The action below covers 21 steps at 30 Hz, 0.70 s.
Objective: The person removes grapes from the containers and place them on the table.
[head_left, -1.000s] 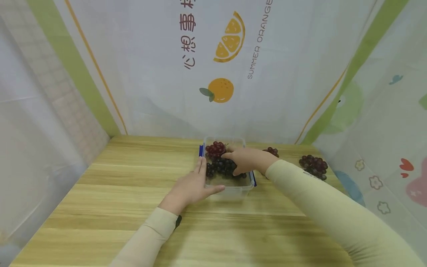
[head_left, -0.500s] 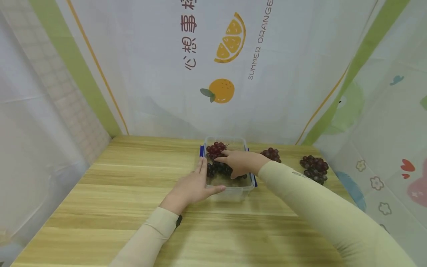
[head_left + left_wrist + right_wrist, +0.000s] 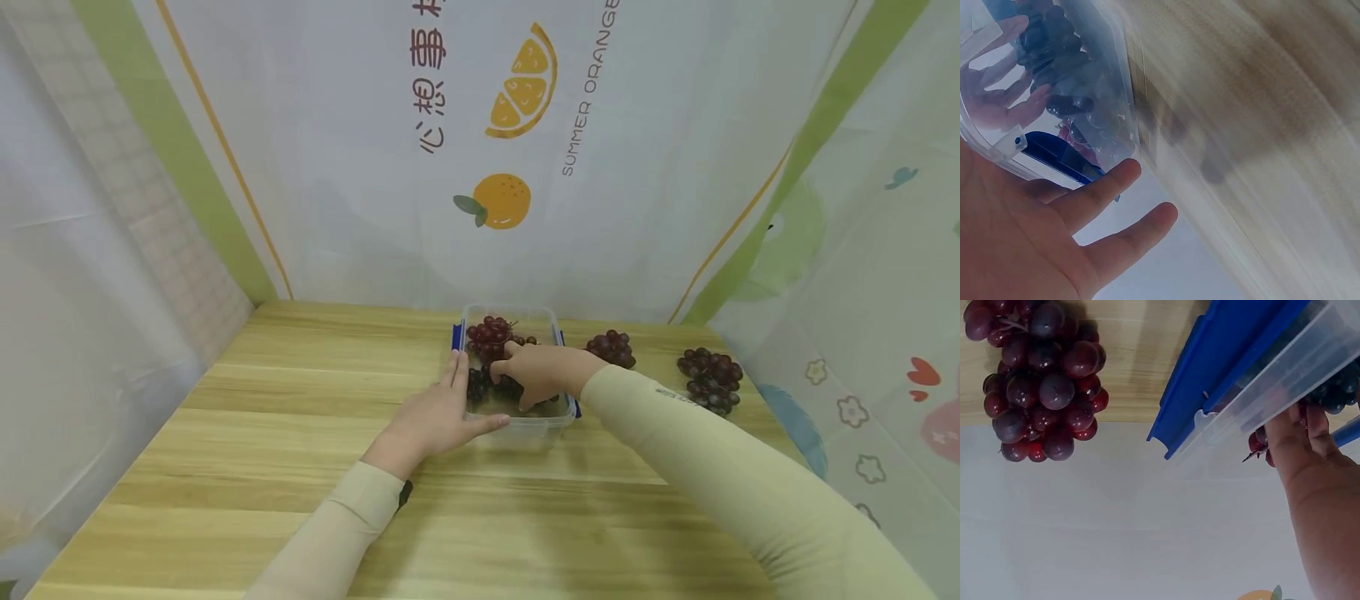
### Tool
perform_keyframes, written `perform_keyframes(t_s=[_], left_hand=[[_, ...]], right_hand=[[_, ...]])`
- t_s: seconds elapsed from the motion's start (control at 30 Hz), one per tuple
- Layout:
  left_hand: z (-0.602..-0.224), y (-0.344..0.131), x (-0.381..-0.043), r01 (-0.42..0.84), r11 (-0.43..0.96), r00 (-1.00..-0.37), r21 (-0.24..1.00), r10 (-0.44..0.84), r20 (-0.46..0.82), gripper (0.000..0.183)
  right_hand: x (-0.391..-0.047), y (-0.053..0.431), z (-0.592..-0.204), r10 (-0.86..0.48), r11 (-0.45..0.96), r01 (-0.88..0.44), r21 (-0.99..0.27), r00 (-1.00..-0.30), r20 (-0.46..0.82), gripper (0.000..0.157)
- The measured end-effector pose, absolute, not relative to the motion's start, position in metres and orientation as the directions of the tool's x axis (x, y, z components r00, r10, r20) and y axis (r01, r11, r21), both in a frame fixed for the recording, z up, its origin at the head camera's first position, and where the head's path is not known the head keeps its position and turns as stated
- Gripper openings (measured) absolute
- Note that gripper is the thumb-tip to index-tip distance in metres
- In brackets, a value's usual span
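Note:
A clear plastic box (image 3: 517, 422) with blue side clips stands on the table. Inside, a bunch of red grapes (image 3: 489, 333) lies at the far left, and a bunch of black grapes (image 3: 477, 385) is nearer me. My left hand (image 3: 431, 421) rests along the box's left side, fingers straight and thumb across the near rim. In the left wrist view two fingers extend beside the blue clip (image 3: 1060, 156). My right hand (image 3: 542, 372) reaches into the box from the right, its fingers bent over the black grapes and gripping them. The hand partly hides that bunch.
Just right of the box lies another bunch of dark red grapes (image 3: 611, 348). Farther right, near the table's edge, is a larger pile of grapes (image 3: 708, 379). A printed curtain (image 3: 360, 208) hangs directly behind the wooden table (image 3: 315, 375).
My right hand has shifted from the red grapes slightly toward me, and its outstretched fingers have bent down over the black grapes. My left hand has stayed against the box.

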<state>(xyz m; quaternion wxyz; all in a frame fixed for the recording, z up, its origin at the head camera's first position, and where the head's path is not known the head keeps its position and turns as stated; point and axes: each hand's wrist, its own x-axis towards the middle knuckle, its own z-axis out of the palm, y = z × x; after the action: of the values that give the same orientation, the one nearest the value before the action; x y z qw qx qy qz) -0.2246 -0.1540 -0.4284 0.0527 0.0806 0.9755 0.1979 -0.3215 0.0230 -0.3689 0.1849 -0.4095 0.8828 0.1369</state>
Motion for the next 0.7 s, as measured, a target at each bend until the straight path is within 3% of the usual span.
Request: perform_keyframes(t_s=[0.23,0.33,0.53,0.7], left_hand=[[-0.428,-0.153,-0.225,0.130,0.903,-0.981,0.409,0.178,-0.080,0.126],[-0.428,-0.154,-0.224,0.137,0.902,-0.980,0.409,0.183,-0.075,0.126],[-0.429,-0.155,-0.224,0.135,0.901,-0.981,0.413,0.180,-0.073,0.124],[-0.428,-0.154,-0.223,0.122,0.901,-0.981,0.417,0.174,-0.088,0.122]], right_hand=[[-0.326,0.024,-0.372,-0.626,0.714,-0.700,0.003,-0.641,-0.445,0.089],[-0.327,0.024,-0.376,-0.593,0.734,-0.679,0.018,-0.654,-0.469,0.095],[-0.325,0.020,-0.378,-0.602,0.713,-0.699,0.059,-0.652,-0.461,0.088],[-0.319,0.018,-0.381,-0.664,0.634,-0.759,0.150,-0.633,-0.398,0.073]])
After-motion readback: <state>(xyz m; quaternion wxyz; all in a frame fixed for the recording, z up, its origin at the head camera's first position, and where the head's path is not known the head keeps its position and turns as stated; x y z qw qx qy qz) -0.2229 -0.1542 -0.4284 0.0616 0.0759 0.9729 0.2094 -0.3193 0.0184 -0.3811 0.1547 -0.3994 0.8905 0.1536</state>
